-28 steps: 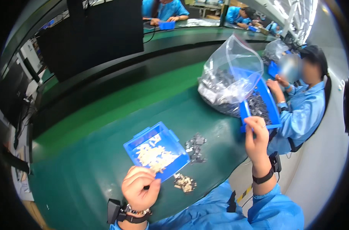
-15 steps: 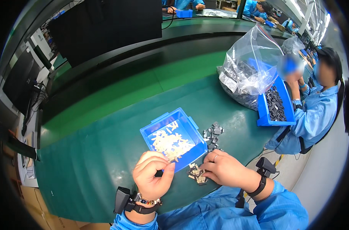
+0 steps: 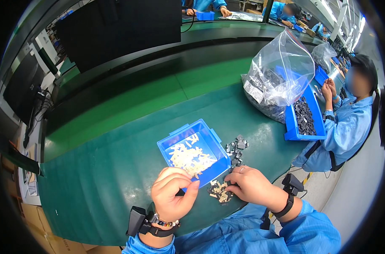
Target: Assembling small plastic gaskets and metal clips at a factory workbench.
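Observation:
My left hand (image 3: 174, 195) is at the near left corner of a blue bin (image 3: 224, 157), thumb and fingertips pinched together. Whatever lies between those fingertips is too small to make out. Small cream-coloured strips (image 3: 191, 159) are heaped inside the bin. My right hand (image 3: 252, 186) bends over the right side of a small pile of cream and black pieces (image 3: 220, 192) on the table, its fingers drawn together. Its fingertips are partly hidden, so what they hold cannot be made out. Loose black parts (image 3: 238, 146) lie just beyond it, along the bin's right side.
A large clear plastic bag (image 3: 266, 84) of dark parts stands at the far right. Beside it is a long blue bin (image 3: 290, 127) of black pieces (image 3: 304, 116). A co-worker in blue (image 3: 349, 118) sits to the right. A dark panel (image 3: 120, 34) rises behind the green table (image 3: 103, 169).
My right hand has shifted slightly up and right, baring more of the small pile. My left hand stays pinched by the bin's corner. The view has shifted a little.

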`<state>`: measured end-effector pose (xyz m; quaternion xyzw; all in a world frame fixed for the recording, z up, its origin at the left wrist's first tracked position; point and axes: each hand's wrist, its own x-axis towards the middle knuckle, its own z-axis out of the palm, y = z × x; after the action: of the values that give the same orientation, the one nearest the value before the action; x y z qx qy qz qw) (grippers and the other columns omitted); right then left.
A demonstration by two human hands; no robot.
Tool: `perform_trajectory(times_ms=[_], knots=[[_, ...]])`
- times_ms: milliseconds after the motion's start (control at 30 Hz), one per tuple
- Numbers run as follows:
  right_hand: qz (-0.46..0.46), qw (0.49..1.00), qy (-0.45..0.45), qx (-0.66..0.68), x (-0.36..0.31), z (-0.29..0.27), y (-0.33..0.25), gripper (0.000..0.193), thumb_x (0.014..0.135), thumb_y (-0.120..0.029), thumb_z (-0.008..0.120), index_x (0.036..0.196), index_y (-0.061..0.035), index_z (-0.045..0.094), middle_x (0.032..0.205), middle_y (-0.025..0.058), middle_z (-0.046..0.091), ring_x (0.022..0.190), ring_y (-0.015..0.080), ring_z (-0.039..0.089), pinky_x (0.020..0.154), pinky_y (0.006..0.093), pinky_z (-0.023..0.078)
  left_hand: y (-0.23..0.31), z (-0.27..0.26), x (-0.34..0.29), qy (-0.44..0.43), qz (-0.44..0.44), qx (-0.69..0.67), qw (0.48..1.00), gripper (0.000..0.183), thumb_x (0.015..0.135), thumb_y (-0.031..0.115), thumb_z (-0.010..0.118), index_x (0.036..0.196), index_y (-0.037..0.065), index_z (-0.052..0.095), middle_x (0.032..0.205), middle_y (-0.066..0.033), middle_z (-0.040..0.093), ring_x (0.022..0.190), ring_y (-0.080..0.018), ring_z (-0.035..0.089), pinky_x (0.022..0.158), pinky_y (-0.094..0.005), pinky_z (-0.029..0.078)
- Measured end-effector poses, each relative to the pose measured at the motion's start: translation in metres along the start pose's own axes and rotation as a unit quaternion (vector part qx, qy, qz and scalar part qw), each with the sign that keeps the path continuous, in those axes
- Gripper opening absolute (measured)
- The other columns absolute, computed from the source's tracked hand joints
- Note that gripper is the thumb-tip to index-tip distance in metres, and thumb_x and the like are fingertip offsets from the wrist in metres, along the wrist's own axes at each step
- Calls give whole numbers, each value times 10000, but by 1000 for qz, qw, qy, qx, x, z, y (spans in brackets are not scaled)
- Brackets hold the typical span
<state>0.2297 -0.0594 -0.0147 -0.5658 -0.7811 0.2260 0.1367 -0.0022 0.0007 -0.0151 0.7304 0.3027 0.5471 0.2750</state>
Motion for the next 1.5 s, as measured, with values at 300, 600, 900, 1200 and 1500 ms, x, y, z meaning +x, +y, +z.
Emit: perform_trajectory(times_ms=[300, 600, 900, 1200, 1500], knots=[[-12, 991, -36, 126, 4, -9, 2, 67, 818, -91, 705, 868, -51, 687, 847, 98, 657, 801, 286, 640, 721, 373, 507, -1, -1, 0, -5, 2, -1, 1000, 179, 771, -15, 728, 674, 12, 581, 695, -98, 641, 720, -229, 639, 652, -302, 498], [-77, 940, 94, 318, 31, -30, -28, 119, 828, 36, 663, 935, -13, 683, 883, 106, 680, 815, 238, 667, 700, 321, 521, 4, -2, 9, -128, 25, 53, 990, 160, 762, 125, 758, 883, 38, 701, 897, -77, 698, 945, -255, 648, 868, -382, 407], [-143, 935, 151, 287, 52, -21, -42, 83, 841, 3, 677, 921, -13, 660, 864, 125, 691, 781, 296, 672, 695, 354, 542, 3, 1, 5, -66, -7, 55, 996, 54, 766, 35, 730, 802, 28, 692, 819, -82, 691, 878, -247, 656, 815, -366, 422], [-119, 927, 126, 332, 49, -22, -39, 163, 846, -6, 688, 1008, -10, 674, 863, 127, 691, 764, 263, 681, 674, 339, 541, 2, 0, 4, -33, -15, 35, 999, 24, 770, -2, 719, 787, 9, 706, 815, -99, 698, 855, -248, 653, 778, -350, 487], [-82, 981, 23, 175, 25, -30, -22, 116, 826, -84, 717, 928, -28, 716, 800, 117, 697, 753, 286, 678, 676, 376, 542, 2, 2, 3, -9, -34, 29, 999, 28, 769, -25, 710, 779, -5, 692, 814, -120, 694, 853, -257, 652, 771, -349, 513]])
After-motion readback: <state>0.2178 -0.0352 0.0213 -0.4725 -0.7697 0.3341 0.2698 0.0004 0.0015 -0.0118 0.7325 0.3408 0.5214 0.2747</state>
